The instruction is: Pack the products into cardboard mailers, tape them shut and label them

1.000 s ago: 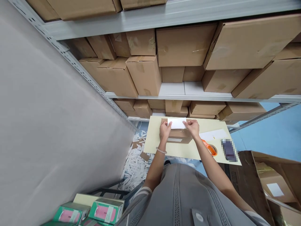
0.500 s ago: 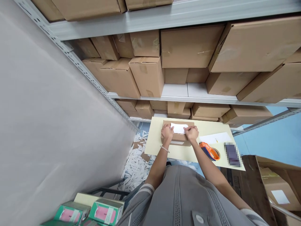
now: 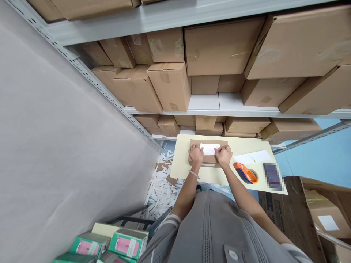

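Note:
A small cardboard box (image 3: 209, 141) sits on the pale yellow board, with a white label (image 3: 210, 149) lying across its top. My left hand (image 3: 196, 153) is closed at the label's left end, thumb on its edge and fingers curled over the top of the box. At the opposite end, my right hand (image 3: 223, 155) pinches the label's right edge, its fingers bent. A second white label (image 3: 208, 164) shows on the box's near side, partly hidden by my hands.
On the yellow board (image 3: 183, 168) to the right lie an orange tape dispenser (image 3: 246, 173), a white paper sheet (image 3: 252, 157) and a pixelated dark object (image 3: 273, 176). Shelves of cardboard boxes (image 3: 170, 86) stand ahead. Paper scraps (image 3: 160, 193) litter the floor; green boxes (image 3: 128, 244) sit lower left, an open carton (image 3: 290, 204) right.
The view has shifted slightly. Both hands stay at the ends of the label, which looks a little flatter against the box.

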A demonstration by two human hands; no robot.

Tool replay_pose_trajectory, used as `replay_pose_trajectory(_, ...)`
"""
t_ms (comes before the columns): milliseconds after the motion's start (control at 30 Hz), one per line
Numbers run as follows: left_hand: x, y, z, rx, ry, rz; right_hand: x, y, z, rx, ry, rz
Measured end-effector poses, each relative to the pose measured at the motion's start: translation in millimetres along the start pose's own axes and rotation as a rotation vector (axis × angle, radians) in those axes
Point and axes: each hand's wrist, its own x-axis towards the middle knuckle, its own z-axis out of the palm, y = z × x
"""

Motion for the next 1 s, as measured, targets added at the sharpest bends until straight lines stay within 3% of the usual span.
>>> replay_pose_trajectory(233,-5.7,6.7,1.2,-0.175,0.155,0.001,-2.9,-7.8,-4.3,-0.138,0.086,-0.003)
replay_pose_trajectory(333,-4.9,5.5,-8.0,-0.078,0.173,-0.045,1.3,-5.7,-12.0,-0.104,0.136,-0.005)
replay_pose_trajectory(400,-4.1,4.0,-13.8,0.022,0.165,0.011,2.9,-6.5,-16.7,-0.040,0.119,-0.092)
replay_pose_trajectory(567,-6.8,7.2,-8.3,0.155,0.096,0.368,-8.8,-26.6,-13.2,0.127,-0.086,-0.372)
replay_pose_trajectory(667,-11.4,8.5,5.4,0.204,0.018,0.463,-20.8,-36.7,-3.0,0.199,-0.261,-0.480)
replay_pose_trajectory(833,-19.0,0.4,22.0,0.239,-0.088,0.480,-28.0,-32.0,11.2,0.114,-0.401,-0.506)
replay_pose_trajectory(1000,-18.4,-1.1,28.8,0.243,-0.101,0.364,-22.7,-21.2,18.0,-0.118,-0.396,-0.457)
